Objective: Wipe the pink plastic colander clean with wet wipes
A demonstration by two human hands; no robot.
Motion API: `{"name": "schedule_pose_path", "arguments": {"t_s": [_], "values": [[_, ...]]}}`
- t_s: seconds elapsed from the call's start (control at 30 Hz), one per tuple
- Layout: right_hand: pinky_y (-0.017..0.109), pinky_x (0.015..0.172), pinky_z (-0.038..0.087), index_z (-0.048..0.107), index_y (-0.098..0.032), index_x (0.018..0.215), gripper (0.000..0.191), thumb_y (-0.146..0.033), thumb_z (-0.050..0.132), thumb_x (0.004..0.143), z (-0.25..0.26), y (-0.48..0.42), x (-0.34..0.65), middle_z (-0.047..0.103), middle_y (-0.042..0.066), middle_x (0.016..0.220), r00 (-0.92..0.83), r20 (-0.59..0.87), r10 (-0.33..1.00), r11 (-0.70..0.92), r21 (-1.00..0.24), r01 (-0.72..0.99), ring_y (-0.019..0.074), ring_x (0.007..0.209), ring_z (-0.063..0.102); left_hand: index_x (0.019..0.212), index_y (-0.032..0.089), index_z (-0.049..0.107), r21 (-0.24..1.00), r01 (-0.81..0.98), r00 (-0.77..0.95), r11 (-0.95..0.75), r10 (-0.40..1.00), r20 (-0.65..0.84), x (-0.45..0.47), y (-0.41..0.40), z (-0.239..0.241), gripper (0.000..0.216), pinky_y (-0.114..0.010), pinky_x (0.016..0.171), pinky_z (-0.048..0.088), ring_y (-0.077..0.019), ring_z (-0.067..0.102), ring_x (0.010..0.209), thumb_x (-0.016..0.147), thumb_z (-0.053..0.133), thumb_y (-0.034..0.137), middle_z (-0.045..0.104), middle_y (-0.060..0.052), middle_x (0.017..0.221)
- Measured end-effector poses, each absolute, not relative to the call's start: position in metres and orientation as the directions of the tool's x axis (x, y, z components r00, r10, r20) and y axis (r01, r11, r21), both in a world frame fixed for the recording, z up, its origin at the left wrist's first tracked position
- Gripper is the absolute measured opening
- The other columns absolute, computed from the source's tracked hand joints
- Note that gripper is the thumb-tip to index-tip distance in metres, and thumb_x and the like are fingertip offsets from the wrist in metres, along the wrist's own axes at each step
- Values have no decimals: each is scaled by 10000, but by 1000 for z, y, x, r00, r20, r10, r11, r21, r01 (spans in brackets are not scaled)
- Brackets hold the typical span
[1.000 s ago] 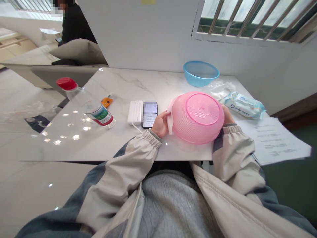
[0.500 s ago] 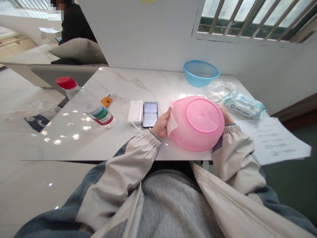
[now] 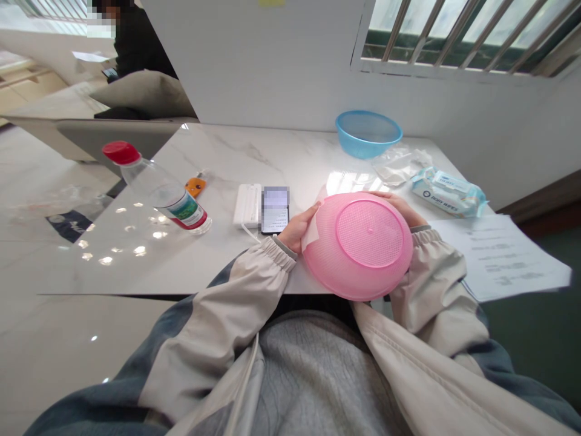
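A pink mesh basket [image 3: 358, 245] is held tilted above the near table edge, its round bottom facing me. My left hand [image 3: 297, 227] presses a white wipe [image 3: 311, 233] against the basket's left rim, fingers closed on it. My right hand [image 3: 402, 209] grips the basket's far right rim; only its fingers and part of its back show behind the basket.
On the marble table [image 3: 227, 163] lie a phone [image 3: 275, 209], a white power bank [image 3: 247, 204], a tipped water bottle [image 3: 157, 188], a blue basket [image 3: 367, 133], a pack of wet wipes [image 3: 447, 191] and papers [image 3: 503, 254]. Another person sits at the far left.
The pink basket has tipped and dropped toward me, its bottom turning more to my face. Both hands moved with it; the wipe slid along the left rim.
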State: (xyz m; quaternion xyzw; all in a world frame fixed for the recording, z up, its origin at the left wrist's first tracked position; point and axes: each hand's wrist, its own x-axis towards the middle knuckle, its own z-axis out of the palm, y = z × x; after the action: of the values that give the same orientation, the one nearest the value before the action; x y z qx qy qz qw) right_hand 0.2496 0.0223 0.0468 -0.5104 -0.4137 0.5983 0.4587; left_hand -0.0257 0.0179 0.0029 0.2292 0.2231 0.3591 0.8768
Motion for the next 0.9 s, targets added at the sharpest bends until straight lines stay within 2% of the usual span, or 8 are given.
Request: {"name": "schedule_pose_path", "arguments": {"t_s": [0.27,0.57,0.77,0.9], "values": [[301,732,654,849,-163,1107,465,-209,953,656,44,19,247,833,125,1064,-140,-308,941,-324,-939,-117,212,832,771,1257,83,723,579,-494,661,649,713,-236,-25,16,4,336,-316,903,627,-194,785,901,1059,609,330,814,-125,1040],[313,798,657,851,-164,1142,451,-290,938,718,44,20,247,825,142,1137,-213,-312,926,-328,-944,-43,226,894,781,1242,91,729,586,-465,676,664,693,-249,-24,13,5,319,-319,919,610,-196,780,909,1064,591,317,817,-126,1045],[327,795,658,851,-177,1124,457,-251,947,683,46,19,244,830,125,1108,-208,-331,920,-350,-935,-62,230,882,779,1203,85,736,574,-470,680,671,690,-249,-22,11,10,311,-302,856,618,-185,776,854,1080,551,303,816,-116,974],[317,774,653,855,-175,1088,444,-230,947,657,47,19,241,834,117,1062,-191,-344,919,-361,-930,-64,217,858,770,1247,72,729,573,-460,681,678,684,-261,-22,11,13,350,-304,855,617,-190,778,846,1084,538,317,817,-127,980]]}}
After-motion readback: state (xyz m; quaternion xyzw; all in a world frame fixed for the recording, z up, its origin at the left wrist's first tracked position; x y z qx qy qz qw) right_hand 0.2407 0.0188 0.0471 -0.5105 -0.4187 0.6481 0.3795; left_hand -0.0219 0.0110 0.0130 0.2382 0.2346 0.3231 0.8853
